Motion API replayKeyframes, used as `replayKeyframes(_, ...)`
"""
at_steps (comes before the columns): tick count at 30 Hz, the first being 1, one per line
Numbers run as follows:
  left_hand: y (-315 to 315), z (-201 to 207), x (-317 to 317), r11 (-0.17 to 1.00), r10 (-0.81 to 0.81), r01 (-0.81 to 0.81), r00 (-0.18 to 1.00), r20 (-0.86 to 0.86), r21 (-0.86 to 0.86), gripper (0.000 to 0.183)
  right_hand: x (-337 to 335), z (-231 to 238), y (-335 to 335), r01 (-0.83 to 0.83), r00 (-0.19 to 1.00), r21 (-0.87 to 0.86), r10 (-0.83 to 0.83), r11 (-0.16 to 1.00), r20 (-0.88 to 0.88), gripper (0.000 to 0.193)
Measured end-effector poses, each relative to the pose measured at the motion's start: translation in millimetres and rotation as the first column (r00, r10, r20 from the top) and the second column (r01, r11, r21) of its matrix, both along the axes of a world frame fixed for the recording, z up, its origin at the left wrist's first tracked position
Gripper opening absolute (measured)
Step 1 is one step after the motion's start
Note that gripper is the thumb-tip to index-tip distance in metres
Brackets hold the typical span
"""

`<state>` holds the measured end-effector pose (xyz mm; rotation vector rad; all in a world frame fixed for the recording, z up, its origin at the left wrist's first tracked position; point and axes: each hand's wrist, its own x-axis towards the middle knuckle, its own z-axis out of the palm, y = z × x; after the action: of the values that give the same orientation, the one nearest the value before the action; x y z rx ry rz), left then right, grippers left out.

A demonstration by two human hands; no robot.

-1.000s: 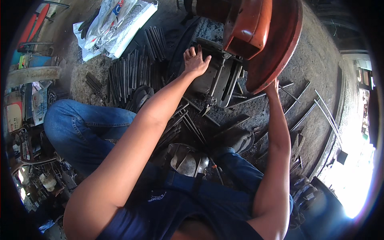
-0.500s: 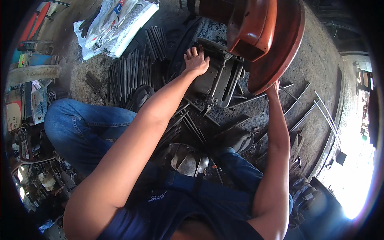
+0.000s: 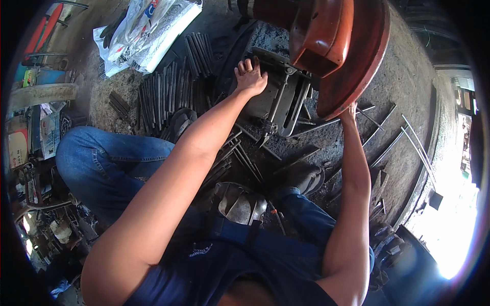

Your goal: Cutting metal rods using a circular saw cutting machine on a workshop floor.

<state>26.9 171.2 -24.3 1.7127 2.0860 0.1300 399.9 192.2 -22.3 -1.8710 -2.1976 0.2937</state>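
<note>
A chop saw with a large red-orange blade guard stands tilted in front of me, its head raised over a dark metal base. On the base sits a vise with a long screw rod. My left hand lies at the base's back left edge, its fingers curled by the vise's rear plate; what they grip is hidden. My right hand reaches up to the lower front edge of the guard. The guard covers its fingers, so its grip does not show.
Cut dark metal bars lie in rows on the floor to the left, near a white plastic sack. Long thin rods are scattered at the right. My shoe is close to the saw. Tools and scrap clutter the left side.
</note>
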Motion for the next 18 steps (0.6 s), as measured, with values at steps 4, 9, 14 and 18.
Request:
replayKeyframes(4,-0.2,0.7,-0.6,1.000,-0.014,0.014,1.000,-0.022,-0.005,0.065,-6.3,7.7,1.7,0.102,0.989,-0.126,-0.086,0.987,0.124,0.038)
replayKeyframes(9,-1.5,-0.3,-0.9,0.999,-0.022,0.023,0.999,-0.026,0.033,0.064,-6.6,7.9,0.0,0.018,0.998,0.022,-0.019,1.000,0.053,0.037)
replayKeyframes(14,-2.2,-2.9,-0.4,0.997,-0.009,0.012,0.999,-0.033,0.072,0.064,-4.5,6.8,-2.2,0.016,0.997,0.021,-0.017,1.000,0.077,0.037)
replayKeyframes(18,-1.2,-5.3,-1.5,0.998,-0.011,0.012,1.000,-0.019,0.067,0.064,-5.6,7.1,-1.2,-0.005,0.998,0.080,0.001,0.997,0.057,0.035)
